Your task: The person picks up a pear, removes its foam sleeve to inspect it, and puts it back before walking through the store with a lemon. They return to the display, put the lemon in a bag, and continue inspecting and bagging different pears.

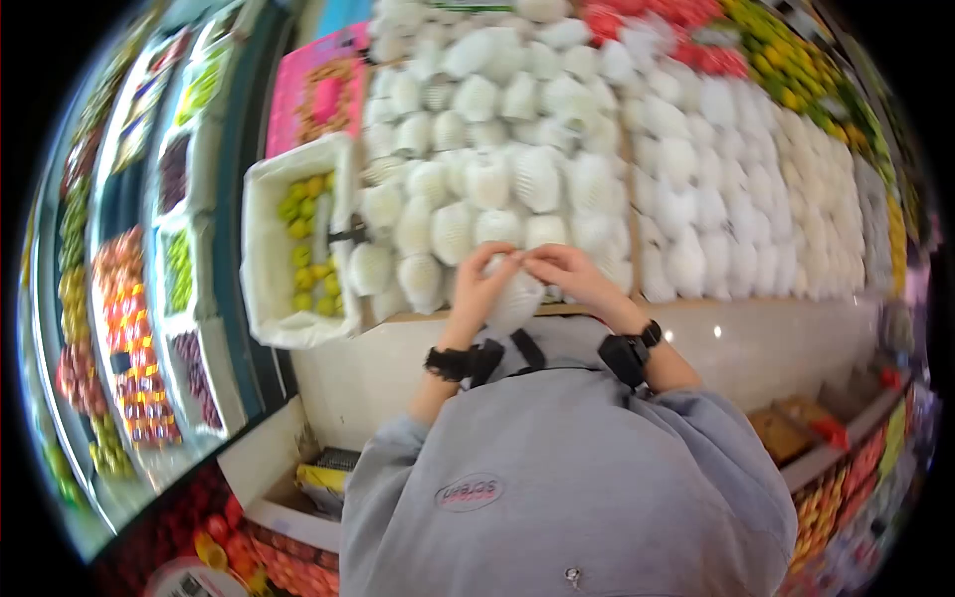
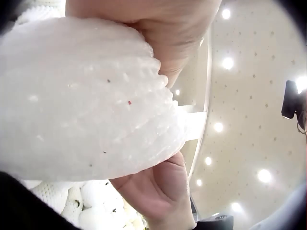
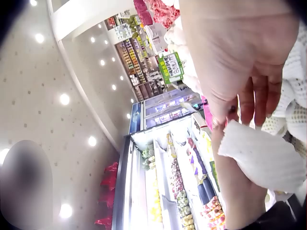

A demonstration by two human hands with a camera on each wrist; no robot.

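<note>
A white ribbed foam fruit net [image 1: 515, 301] hangs between my two hands in front of the grey apron. My left hand [image 1: 482, 286] pinches its upper edge with the fingertips; in the left wrist view the net [image 2: 91, 100] bulges wide beneath that hand, and whatever fills it is hidden. Close beside, my right hand [image 1: 579, 276] has its thumb and fingertips at the same edge, meeting the left fingertips. The right wrist view shows the right hand's fingers [image 3: 261, 98] curled down at the net's rim.
Rows of foam-netted fruit [image 1: 487, 184] cover the sloped display just beyond the hands. To the left stands a white-lined crate [image 1: 256, 249] of green and yellow fruit, with a pink box [image 1: 288, 95] behind it. A lit shelf of packed fruit [image 1: 124, 289] runs along the far left.
</note>
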